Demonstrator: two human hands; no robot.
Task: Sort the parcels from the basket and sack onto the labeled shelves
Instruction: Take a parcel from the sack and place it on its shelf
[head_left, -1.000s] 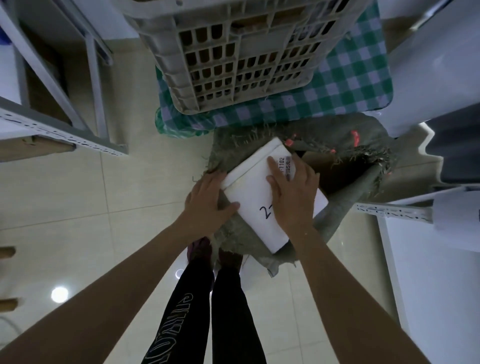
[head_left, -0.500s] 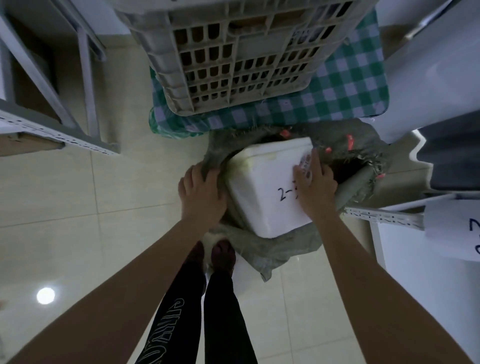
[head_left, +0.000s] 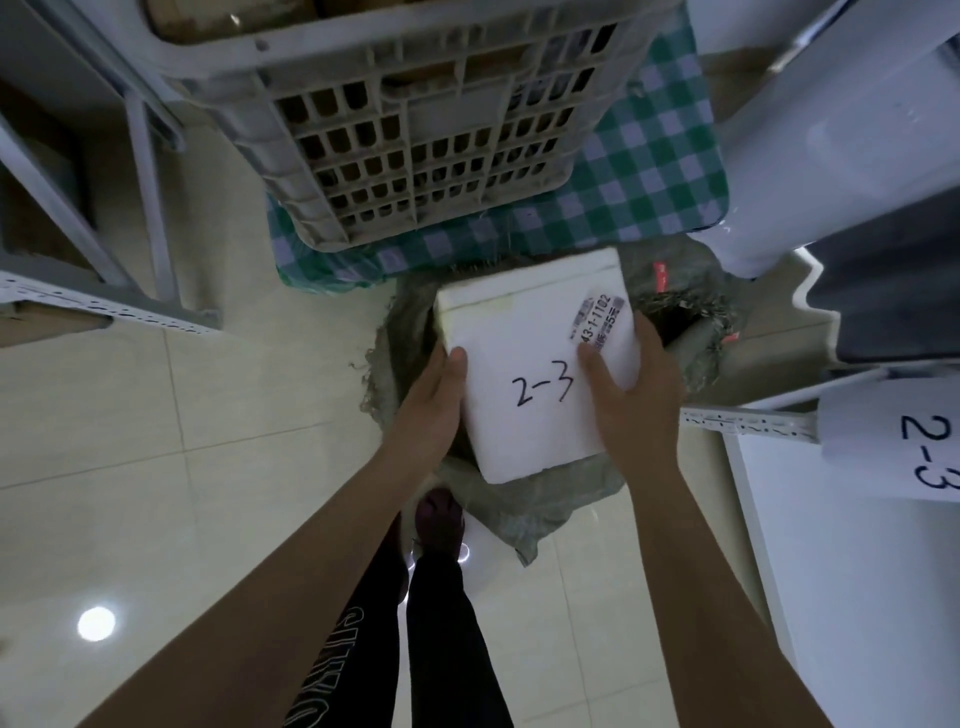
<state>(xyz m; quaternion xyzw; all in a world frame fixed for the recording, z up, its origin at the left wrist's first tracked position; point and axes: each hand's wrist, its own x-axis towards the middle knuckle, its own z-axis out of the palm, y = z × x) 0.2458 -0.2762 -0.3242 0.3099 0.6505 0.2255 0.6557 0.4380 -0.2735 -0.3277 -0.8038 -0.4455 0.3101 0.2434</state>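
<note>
A white foam box parcel (head_left: 535, 364), handwritten "2-3" with a barcode sticker at its upper right, is held level above the grey-green woven sack (head_left: 540, 493) on the floor. My left hand (head_left: 431, 405) grips its left side, thumb on top. My right hand (head_left: 631, 395) grips its right side, thumb beside the sticker. A grey plastic basket (head_left: 415, 135) with parcels inside stands just beyond, on a green checked cloth (head_left: 644, 176). A paper label "2-3" (head_left: 927, 452) hangs on the white shelf (head_left: 841, 571) at the right.
A metal shelf rack (head_left: 104, 306) with cardboard boxes stands at the left. White and dark bags (head_left: 857, 156) fill the upper right shelf. My legs and feet (head_left: 441, 525) stand on the tiled floor right behind the sack.
The parcel has come up out of the sack and turned level, its "2-3" now fully showing. My left hand moved from the sack's edge onto the parcel's left side.
</note>
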